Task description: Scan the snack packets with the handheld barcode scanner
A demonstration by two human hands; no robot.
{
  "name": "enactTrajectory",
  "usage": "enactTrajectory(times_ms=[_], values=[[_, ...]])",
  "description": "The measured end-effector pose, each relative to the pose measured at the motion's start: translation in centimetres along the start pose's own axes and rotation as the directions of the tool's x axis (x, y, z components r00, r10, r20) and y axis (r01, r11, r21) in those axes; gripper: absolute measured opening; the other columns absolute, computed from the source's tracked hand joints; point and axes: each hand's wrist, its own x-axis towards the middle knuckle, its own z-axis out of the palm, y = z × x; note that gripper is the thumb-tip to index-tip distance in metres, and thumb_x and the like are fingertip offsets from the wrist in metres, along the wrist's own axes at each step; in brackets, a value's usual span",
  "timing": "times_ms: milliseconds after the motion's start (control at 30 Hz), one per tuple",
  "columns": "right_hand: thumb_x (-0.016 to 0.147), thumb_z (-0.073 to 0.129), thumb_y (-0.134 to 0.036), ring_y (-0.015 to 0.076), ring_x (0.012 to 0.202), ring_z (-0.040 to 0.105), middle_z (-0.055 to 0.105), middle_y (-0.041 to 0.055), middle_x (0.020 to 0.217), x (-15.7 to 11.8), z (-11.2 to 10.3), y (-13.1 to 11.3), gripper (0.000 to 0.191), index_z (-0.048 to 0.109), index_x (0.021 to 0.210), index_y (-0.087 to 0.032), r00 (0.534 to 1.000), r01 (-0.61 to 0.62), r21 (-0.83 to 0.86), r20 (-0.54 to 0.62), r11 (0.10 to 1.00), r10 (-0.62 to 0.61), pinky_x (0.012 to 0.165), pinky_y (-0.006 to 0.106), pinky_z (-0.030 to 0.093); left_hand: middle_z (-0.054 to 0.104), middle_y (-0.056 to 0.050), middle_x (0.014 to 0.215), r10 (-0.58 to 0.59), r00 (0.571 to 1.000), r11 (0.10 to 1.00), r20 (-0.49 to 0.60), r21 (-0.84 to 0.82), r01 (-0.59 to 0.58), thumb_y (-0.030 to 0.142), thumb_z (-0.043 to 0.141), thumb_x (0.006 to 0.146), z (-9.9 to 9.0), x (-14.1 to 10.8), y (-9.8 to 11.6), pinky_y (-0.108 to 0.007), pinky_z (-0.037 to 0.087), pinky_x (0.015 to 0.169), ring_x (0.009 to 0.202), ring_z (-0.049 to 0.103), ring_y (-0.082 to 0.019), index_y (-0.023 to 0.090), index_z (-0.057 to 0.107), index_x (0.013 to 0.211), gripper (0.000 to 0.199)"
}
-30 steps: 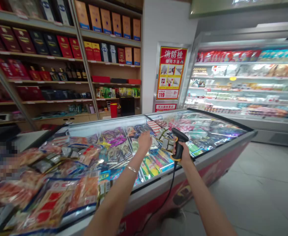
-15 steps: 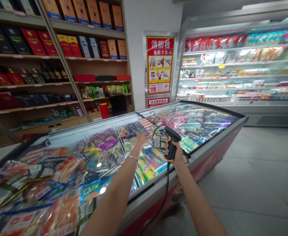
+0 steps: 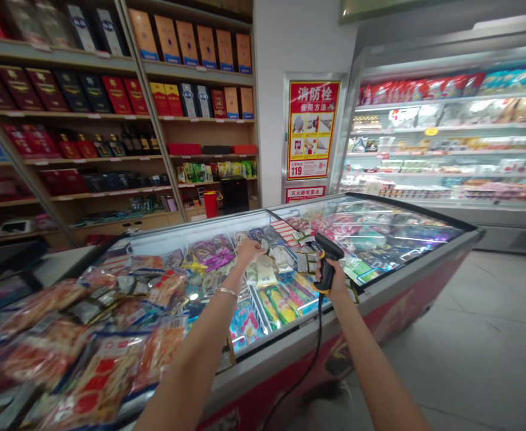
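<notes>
Gripping corded scanner, R hand is nr front of chest freezer; L hand is by pale pkt, can't tell if it's grasping anything.

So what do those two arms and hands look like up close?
They're a person's. The left grip and right grip are bare human hands, without gloves. The left forearm wears a thin, shiny, silver-coloured bracelet near the wrist; nothing worn shows on the right forearm. No sleeves appear on either.
</notes>
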Motion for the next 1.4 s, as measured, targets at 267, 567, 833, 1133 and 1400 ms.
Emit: enactTrajectory(times_ms=[267,567,833,1133,1400], values=[[0.062,0.061,-0.036,0.0099,0.035,0.043,0.054,-0.0022,0.054,-1.6,9.6,2.7,0.021,0.054,0.071,-0.019,0.958,-0.14,-0.092,0.238,0.986,0.158,0.03,0.021,0.033,0.059,-0.003,0.09,0.106,0.95,0.982,-0.292,-0.122,-0.147,0.033,0.054,0.081,-7.9,-6.3,-5.9,-0.024,0.044,0.075,0.078,0.059,-0.013,0.019,0.053,0.073,0.016],[0.061,0.062,-0.034,0.0108,0.032,0.045,0.054,-0.0023,0.051,-4.9,15.8,6.2,0.019,0.052,0.066,-0.019,0.922,-0.14,-0.214,0.327,0.967,0.206,0.028,0.022,0.035,0.06,0.0,0.075,-0.009,0.907,0.916,-0.42,-0.368,-0.161,0.03,0.05,0.081,-10.0,-11.6,-10.4,-0.023,0.046,0.072,0.074,0.06,-0.014,0.021,0.042,0.07,0.017],[0.062,0.061,-0.034,0.0112,0.033,0.044,0.053,-0.0028,0.05,-6.8,19.7,6.8,0.02,0.052,0.07,-0.019,0.896,-0.144,-0.208,0.387,0.967,0.217,0.028,0.023,0.035,0.068,-0.001,0.087,-0.088,0.869,0.881,-0.488,-0.445,-0.161,0.033,0.053,0.079,-14.9,-15.1,-11.6,-0.02,0.047,0.065,0.073,0.065,-0.013,0.022,0.039,0.071,0.019],[0.068,0.053,-0.033,0.0094,0.038,0.042,0.054,-0.0039,0.058,-8.6,28.0,11.5,0.027,0.056,0.089,-0.018,0.746,-0.311,-0.02,0.614,0.95,0.257,0.033,0.021,0.034,0.063,0.001,0.068,-0.249,0.581,0.964,-0.775,-0.256,0.071,0.041,0.056,0.077,-25.0,-23.2,-19.6,-0.022,0.045,0.064,0.065,0.061,-0.014,0.021,0.046,0.073,0.023],[0.067,0.059,-0.041,0.0094,0.038,0.04,0.047,-0.0038,0.048,-11.3,29.3,20.5,0.024,0.051,0.07,-0.019,0.652,-0.503,-0.147,0.583,0.852,0.485,0.035,0.02,0.031,0.06,-0.023,0.116,-0.195,0.643,0.897,-0.741,0.131,0.422,0.046,0.052,0.079,-20.5,-29.3,-25.3,-0.041,0.046,0.086,0.105,0.058,-0.034,0.006,0.047,0.121,0.058]])
